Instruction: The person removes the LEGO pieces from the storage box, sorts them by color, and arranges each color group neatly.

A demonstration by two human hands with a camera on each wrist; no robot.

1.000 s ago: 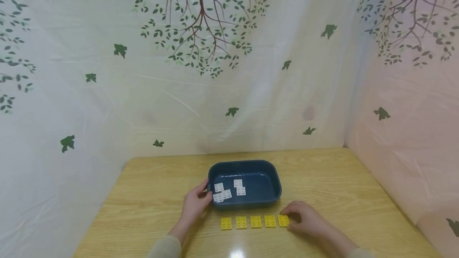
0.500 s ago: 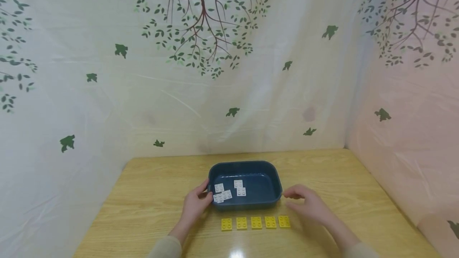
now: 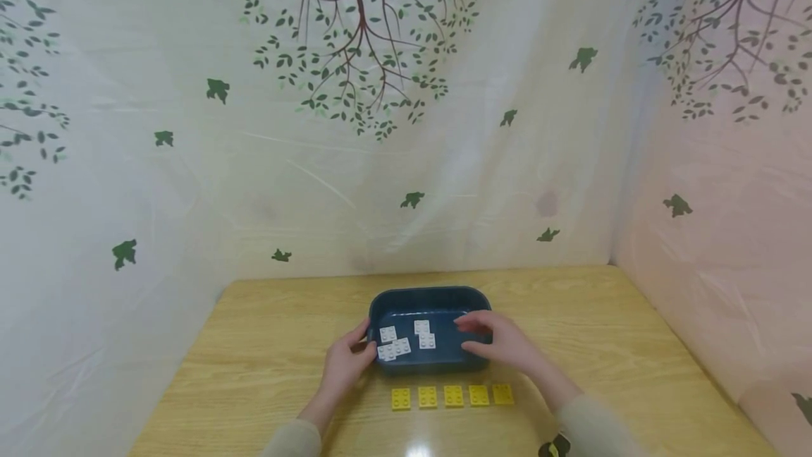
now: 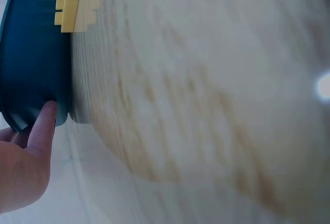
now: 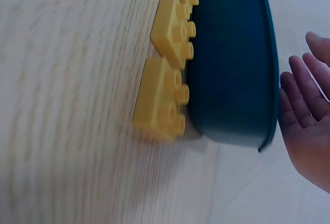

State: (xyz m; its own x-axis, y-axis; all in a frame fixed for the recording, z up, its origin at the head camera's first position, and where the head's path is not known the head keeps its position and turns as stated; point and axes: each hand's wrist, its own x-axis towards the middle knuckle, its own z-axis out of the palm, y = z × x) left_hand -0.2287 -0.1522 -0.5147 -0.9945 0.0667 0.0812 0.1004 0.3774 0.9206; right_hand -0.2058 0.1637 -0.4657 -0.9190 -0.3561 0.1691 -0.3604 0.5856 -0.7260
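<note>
While I follow from my remote screen, here's the left hand (image 3: 345,362) pinching the left end of the dark blue tray (image 3: 438,367), thumb on its near side, and there's the right hand (image 3: 506,341) over the tray's right end, thumb and fingers spread apart. Inside, five white bricks (image 3: 402,346) lie toward the left and middle of the tray floor, and just in front of the tray five yellow bricks (image 3: 453,396) sit studs up in a neat row on the wooden bench (image 3: 285,330). Whether the right hand touches the tray wall, I can't tell from this angle.
</note>
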